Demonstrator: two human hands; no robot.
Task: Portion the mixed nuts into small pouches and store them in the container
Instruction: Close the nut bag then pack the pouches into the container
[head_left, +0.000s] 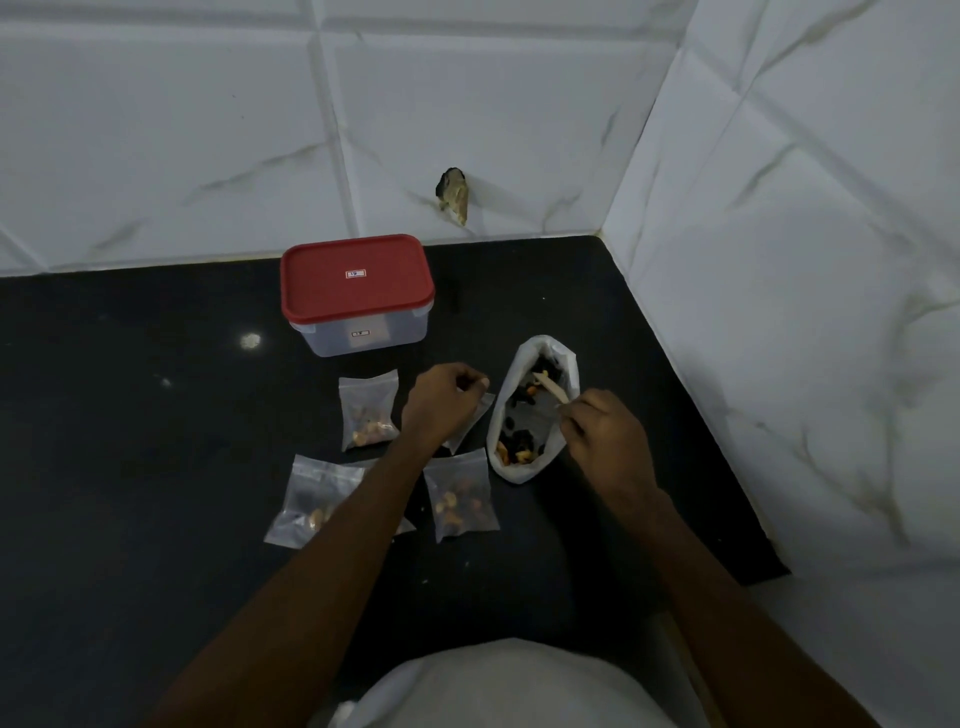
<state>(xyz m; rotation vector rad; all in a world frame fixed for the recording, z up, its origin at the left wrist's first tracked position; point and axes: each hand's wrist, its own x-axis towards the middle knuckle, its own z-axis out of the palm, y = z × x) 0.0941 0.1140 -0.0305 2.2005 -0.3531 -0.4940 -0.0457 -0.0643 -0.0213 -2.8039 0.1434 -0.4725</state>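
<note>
Right hand (605, 436) has its grip pinched on a little wooden spoon (551, 388) dipped into the open white bag of mixed nuts (530, 415). Left hand (441, 400) has its grip closed on the mouth of a small pouch (475, 423) just left of that bag. Biggest risk I'd say: that pouch opening looks narrow and floppy, so a heaped spoonful could spill onto the dark surface (156, 415). Three filled pouches (462, 501) lie below the left grip. The container (358, 296) sits beyond it, red lid on.
</note>
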